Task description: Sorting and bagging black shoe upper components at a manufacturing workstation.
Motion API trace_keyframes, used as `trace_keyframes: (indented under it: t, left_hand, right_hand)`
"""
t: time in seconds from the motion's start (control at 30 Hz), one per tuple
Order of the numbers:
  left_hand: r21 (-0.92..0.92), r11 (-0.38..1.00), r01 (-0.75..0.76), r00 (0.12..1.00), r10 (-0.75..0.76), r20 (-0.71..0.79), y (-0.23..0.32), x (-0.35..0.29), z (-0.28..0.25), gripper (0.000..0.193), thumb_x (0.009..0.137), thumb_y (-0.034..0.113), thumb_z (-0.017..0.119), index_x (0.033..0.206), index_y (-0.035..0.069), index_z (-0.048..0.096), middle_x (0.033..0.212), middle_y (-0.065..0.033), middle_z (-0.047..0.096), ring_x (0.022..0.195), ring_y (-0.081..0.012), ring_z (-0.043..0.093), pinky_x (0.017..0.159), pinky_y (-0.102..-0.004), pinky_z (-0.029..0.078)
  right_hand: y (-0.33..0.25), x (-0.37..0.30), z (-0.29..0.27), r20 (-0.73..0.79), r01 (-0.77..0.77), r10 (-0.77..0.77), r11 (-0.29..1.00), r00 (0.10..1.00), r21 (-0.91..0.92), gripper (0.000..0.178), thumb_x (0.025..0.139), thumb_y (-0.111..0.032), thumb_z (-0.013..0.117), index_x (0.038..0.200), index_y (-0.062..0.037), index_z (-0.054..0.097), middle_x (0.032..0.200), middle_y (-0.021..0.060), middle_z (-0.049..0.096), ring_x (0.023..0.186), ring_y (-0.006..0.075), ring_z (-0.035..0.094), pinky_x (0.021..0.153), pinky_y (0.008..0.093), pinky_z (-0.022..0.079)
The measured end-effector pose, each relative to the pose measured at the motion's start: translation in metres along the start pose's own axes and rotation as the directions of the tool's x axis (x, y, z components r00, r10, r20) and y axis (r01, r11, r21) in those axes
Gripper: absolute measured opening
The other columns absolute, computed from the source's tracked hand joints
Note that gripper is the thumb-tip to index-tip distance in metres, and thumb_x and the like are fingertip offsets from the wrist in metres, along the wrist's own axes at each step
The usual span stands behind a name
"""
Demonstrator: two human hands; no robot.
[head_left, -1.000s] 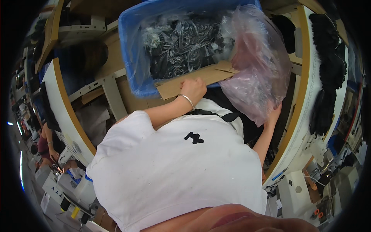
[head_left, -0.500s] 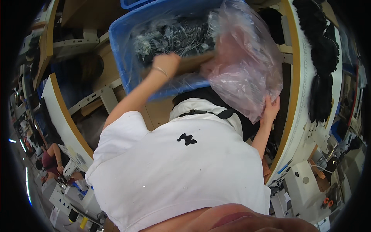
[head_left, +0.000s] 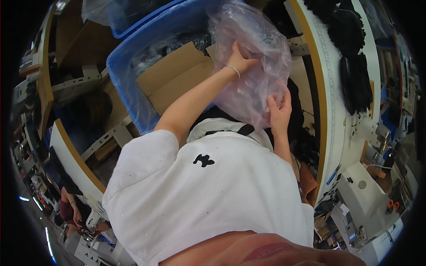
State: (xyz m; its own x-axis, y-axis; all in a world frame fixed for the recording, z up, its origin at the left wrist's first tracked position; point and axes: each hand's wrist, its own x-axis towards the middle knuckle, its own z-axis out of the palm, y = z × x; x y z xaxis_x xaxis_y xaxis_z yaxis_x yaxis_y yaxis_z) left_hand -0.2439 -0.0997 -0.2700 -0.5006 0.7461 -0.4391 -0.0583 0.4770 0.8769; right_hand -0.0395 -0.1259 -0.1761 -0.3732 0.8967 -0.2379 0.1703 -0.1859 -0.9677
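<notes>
A pinkish clear plastic bag (head_left: pixel 253 35) hangs in loose folds over the right side of a blue plastic bin (head_left: pixel 116 73). My left hand (head_left: pixel 237 61) reaches across the bin and grips the bag's film, its thumb pointing right and some fingers lost in the folds. Lower down, my right hand (head_left: pixel 280 113) holds the bag's near right edge between thumb and fingers. Folded brown cardboard (head_left: pixel 175 73) lies tilted inside the bin, beside my left forearm. Dark items in clear wrapping (head_left: pixel 155 54) show behind the cardboard. Clear film lines the bin's walls.
Another blue bin (head_left: pixel 128 29) stands beyond the first. A white worktable with a wooden edge (head_left: pixel 320 88) runs along my right, bearing black fabric pieces (head_left: pixel 355 80) and a white sewing machine (head_left: pixel 364 186). A second table edge (head_left: pixel 75 150) lies left. A person (head_left: pixel 71 210) sits farther left.
My left hand has moved right from the cardboard onto the plastic bag. The cardboard now lies broader over the wrapped items. My right hand and the bag have shifted left and up in view.
</notes>
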Motion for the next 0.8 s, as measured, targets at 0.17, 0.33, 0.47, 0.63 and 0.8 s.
trace_keyframes:
  t: [0.17,0.33,0.47,0.63,0.8]
  left_hand:
    - [-0.498,0.863,0.086,0.987,-0.141,-0.074,-0.021,0.029,-0.106,0.060,0.082,-0.005,0.057,0.141,0.003,0.050,0.095,-0.0143,0.069,0.077,-0.0206,0.070,0.056,-0.0263,0.050]
    - [-0.596,0.700,-0.394,0.909,0.200,-0.365,-0.005,-0.070,-0.273,0.056,0.076,-0.012,0.056,0.131,0.000,0.058,0.080,-0.0031,0.055,0.072,-0.0203,0.067,0.068,-0.0326,0.059]
    - [-0.317,0.835,-0.450,0.767,0.180,-0.616,-0.028,-0.148,-0.334,0.056,0.076,-0.014,0.052,0.130,-0.002,0.057,0.080,-0.0038,0.055,0.064,-0.0175,0.059,0.063,-0.0334,0.058]
    - [-0.228,0.939,0.258,0.391,-0.317,-0.864,-0.170,-0.220,-0.451,0.050,0.081,-0.007,0.051,0.131,-0.002,0.052,0.090,-0.0106,0.060,0.079,-0.0261,0.064,0.074,-0.0432,0.057]
    - [0.862,0.506,-0.023,0.663,0.653,-0.366,-0.055,-0.170,-0.273,0.047,0.074,0.004,0.061,0.121,0.003,0.059,0.115,-0.0212,0.059,0.113,-0.0377,0.056,0.096,-0.0473,0.045]
  right_hand:
    - [0.032,0.024,-0.024,-0.347,0.084,-0.106,0.993,0.932,-0.078,0.048,0.096,-0.004,0.060,0.142,0.0008,0.047,0.130,0.0107,0.058,0.107,0.0149,0.058,0.094,0.0269,0.046]
    - [0.016,0.040,-0.010,-0.318,0.130,-0.153,0.987,0.936,-0.092,0.046,0.097,-0.005,0.058,0.141,0.0033,0.046,0.134,0.0137,0.056,0.120,0.0201,0.056,0.104,0.0321,0.042]
    - [0.004,0.048,0.027,-0.273,0.196,-0.212,0.977,0.938,-0.087,0.046,0.096,-0.005,0.061,0.140,-0.0008,0.047,0.129,0.0102,0.056,0.112,0.0170,0.056,0.097,0.0304,0.044]
    - [0.000,0.032,0.065,0.081,0.319,-0.315,0.946,0.946,-0.046,0.049,0.092,-0.001,0.062,0.140,-0.0060,0.051,0.119,0.0077,0.056,0.102,0.0170,0.054,0.093,0.0294,0.044]
    - [-0.007,0.010,0.080,0.359,0.416,-0.367,0.907,0.858,-0.065,0.057,0.084,0.005,0.061,0.138,-0.0147,0.059,0.103,0.0108,0.049,0.094,0.0232,0.053,0.089,0.0309,0.045]
